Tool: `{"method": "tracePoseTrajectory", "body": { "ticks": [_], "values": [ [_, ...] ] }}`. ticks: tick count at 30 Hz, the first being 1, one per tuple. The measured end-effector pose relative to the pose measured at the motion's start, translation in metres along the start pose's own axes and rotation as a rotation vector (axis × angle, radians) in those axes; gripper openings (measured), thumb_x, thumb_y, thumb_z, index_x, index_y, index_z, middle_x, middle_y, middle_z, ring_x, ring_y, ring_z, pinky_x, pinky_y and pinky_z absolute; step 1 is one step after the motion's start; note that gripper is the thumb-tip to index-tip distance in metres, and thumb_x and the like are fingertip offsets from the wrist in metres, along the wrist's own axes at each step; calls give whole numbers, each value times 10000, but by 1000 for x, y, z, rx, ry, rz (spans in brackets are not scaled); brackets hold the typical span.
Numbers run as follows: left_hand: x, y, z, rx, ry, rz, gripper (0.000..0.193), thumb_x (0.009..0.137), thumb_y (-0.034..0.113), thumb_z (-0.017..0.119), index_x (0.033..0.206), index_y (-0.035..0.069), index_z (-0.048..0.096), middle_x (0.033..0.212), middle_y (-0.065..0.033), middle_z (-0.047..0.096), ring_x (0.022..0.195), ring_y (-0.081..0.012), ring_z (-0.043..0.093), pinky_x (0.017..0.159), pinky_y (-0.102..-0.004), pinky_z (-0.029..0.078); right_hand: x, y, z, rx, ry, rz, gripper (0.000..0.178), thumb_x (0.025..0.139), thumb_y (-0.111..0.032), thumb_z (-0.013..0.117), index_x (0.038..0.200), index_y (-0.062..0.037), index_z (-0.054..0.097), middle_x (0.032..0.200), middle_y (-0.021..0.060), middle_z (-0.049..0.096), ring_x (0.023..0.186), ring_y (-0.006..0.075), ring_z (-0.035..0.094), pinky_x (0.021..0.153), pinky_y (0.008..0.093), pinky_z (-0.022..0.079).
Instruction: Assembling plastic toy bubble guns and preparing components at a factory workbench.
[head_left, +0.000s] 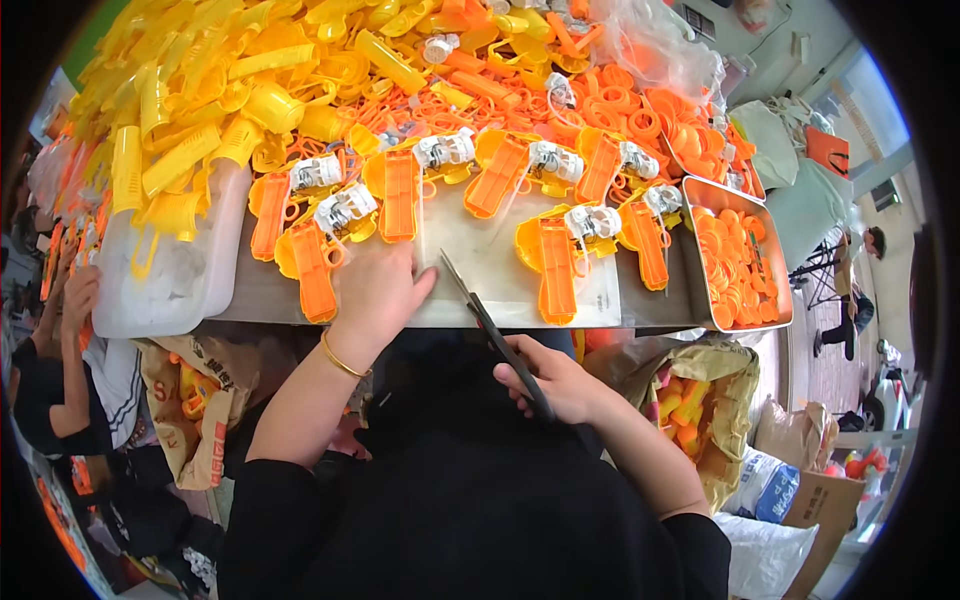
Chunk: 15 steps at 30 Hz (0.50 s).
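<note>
My right hand (pixel 555 382) is closed around a slim tool with a black handle (pixel 505 350) and a pointed metal tip, angled up and to the left over the table. Its exact kind is unclear. Across from the tip, my left hand (pixel 380 290) hovers at the table's near edge, thumb apart from the fingers, fingertips hidden behind the hand. Just beyond it lies a yellow toy-gun half shell with an orange grip (pixel 400 195) and a white mechanism (pixel 445 150). Another such half shell (pixel 312 270) lies left of that hand, and several more (pixel 555 265) lie to the right.
Yellow plastic parts (pixel 180 90) and orange pieces (pixel 610 105) heap up at the back. A translucent bin (pixel 150 300) stands left; a metal tray (pixel 782 300) of orange discs is right. Paper sacks (pixel 225 385) hang below the edge. Another person's hand (pixel 80 300) works far left.
</note>
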<state>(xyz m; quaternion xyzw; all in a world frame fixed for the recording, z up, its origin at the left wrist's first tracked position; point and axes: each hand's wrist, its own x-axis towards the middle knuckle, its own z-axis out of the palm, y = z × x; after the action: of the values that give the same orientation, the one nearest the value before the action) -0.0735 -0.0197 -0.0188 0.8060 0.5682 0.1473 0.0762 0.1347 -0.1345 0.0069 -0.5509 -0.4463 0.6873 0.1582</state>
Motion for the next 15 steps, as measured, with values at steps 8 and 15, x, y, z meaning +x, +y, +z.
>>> {"method": "tracePoseTrajectory", "body": {
  "ticks": [8, 15],
  "values": [
    [-8, -11, -5, -279, 123, -88, 144, 745, 218, 633, 732, 81, 591, 649, -88, 612, 606, -288, 609, 564, -397, 477, 12, 2, 10, -112, -16, -97, 546, 906, -416, 537, 1295, -67, 381, 769, 34, 523, 658, 96, 538, 595, 245, 479],
    [-16, -18, 2, -214, 149, -63, 105, 752, 199, 636, 743, 107, 587, 513, -48, 531, 499, -219, 558, 490, -351, 423, 28, -8, 20, -203, 6, -119, 614, 888, -467, 541, 1249, 9, 400, 725, 95, 575, 676, 171, 578, 645, 299, 461]
  ]
}}
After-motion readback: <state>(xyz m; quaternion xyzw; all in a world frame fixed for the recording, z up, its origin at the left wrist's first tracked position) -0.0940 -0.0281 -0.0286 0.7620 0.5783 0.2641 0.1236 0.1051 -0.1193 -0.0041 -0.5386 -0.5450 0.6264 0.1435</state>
